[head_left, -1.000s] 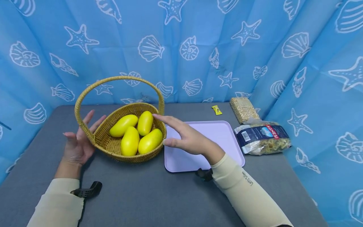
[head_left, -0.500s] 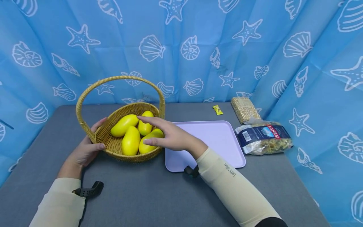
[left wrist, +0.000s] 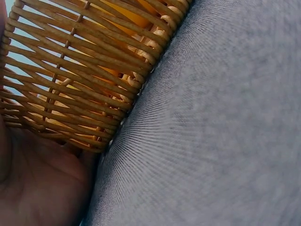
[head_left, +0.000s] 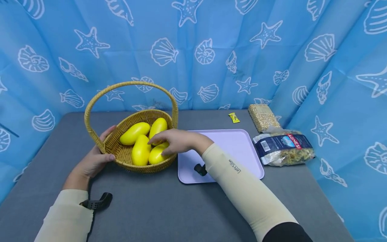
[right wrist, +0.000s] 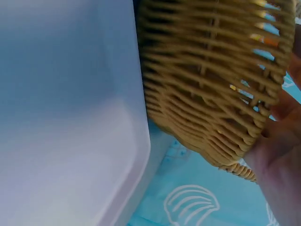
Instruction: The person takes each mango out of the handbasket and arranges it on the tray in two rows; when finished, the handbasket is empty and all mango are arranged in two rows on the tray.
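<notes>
Left hand (head_left: 93, 164) grips the side of the tan woven wicker basket (head_left: 122, 155). Right hand (head_left: 176, 142) has fingers and thumb curled round the near-right smooth, oval yellow mango (head_left: 158, 156), inside the basket. Three other yellow mangoes (head_left: 140, 151) lie alongside. Assessment: grasp apparently made; no mango lifted out.

The blue curtain (head_left: 223, 20) is covered with white shells (head_left: 164, 51) and starfish (head_left: 91, 42). On the grey surface (head_left: 154, 208), a yellow packet (head_left: 234, 117) is seen near a grain pack (head_left: 262, 117); an AGNESI bag (head_left: 284, 148) is set beside the pack.
</notes>
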Tool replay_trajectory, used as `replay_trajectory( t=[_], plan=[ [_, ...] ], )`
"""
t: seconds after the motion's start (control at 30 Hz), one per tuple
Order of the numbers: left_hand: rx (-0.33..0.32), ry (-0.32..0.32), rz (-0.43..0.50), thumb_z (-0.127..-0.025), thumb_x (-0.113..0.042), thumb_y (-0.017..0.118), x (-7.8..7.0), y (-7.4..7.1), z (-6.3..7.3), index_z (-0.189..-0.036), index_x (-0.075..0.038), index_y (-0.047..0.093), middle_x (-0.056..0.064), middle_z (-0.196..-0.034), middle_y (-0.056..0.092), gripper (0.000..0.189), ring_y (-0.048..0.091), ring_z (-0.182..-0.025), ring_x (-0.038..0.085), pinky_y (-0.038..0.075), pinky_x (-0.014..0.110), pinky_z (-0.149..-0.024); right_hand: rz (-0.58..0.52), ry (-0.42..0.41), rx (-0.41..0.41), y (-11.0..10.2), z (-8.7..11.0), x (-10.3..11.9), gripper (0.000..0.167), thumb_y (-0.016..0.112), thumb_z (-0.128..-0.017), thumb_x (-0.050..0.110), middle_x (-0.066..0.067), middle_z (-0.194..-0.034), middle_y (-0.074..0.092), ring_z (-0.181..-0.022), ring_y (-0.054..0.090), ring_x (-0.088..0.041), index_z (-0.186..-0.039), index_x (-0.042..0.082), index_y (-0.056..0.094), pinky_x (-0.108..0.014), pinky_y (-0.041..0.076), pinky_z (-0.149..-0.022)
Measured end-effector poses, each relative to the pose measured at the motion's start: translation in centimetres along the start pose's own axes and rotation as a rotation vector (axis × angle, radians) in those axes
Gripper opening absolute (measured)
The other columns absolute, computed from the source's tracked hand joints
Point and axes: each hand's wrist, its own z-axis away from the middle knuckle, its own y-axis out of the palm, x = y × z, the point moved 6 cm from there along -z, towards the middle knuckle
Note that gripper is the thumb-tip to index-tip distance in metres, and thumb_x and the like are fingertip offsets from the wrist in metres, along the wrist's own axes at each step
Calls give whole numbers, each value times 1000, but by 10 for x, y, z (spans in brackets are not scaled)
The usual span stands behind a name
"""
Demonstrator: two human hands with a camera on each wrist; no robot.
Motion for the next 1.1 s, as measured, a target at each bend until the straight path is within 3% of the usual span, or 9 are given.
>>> replay_trajectory(
  t=[0.1, 0.23, 0.43, 0.67, 1.1],
  plan=[
    [6, -3, 11, -94, 9, 77, 1, 0, -1, -176, -24, 17, 15, -179, 9, 107, 30, -152, 25, 42, 27, -112, 58, 58, 62, 0, -5, -3, 61, 75, -102, 8, -1, -158, 57, -140, 50, -18, -159, 19, 58, -32, 39, -114],
    [6, -9, 7, -94, 8, 76, 2, 0, -1, -176, -25, 16, 16, -179, 9, 107, 31, -152, 25, 41, 27, -112, 185, 82, 101, 7, -13, -2, 59, 78, -103, 16, 3, -157, 57, -135, 51, -18, -159, 22, 59, -34, 38, -116],
    [-8, -11, -12, -94, 10, 75, 3, 0, 0, -176, -24, 17, 17, -177, 12, 106, 35, -148, 24, 44, 28, -110, 277, 60, 61, 17, -19, 4, 58, 78, -103, 22, -1, -151, 60, -130, 53, -18, -158, 20, 60, -31, 40, -112],
    [-21, -11, -15, -94, 12, 74, 1, 3, 1, -176, -24, 19, 16, -176, 18, 105, 38, -146, 24, 46, 28, -109, 146, 52, -78, 10, -13, 5, 65, 83, -99, 19, -3, -140, 53, -118, 52, -16, -158, 21, 56, -31, 45, -100],
    [-21, -33, -4, -96, 9, 73, 1, -1, 1, -176, -27, 18, 19, -177, 13, 104, 38, -146, 23, 48, 31, -106, -91, -85, -312, -4, 18, 13, 73, 82, -96, 16, -5, -159, 48, -137, 45, -18, -161, 15, 51, -37, 41, -109]
  ],
)
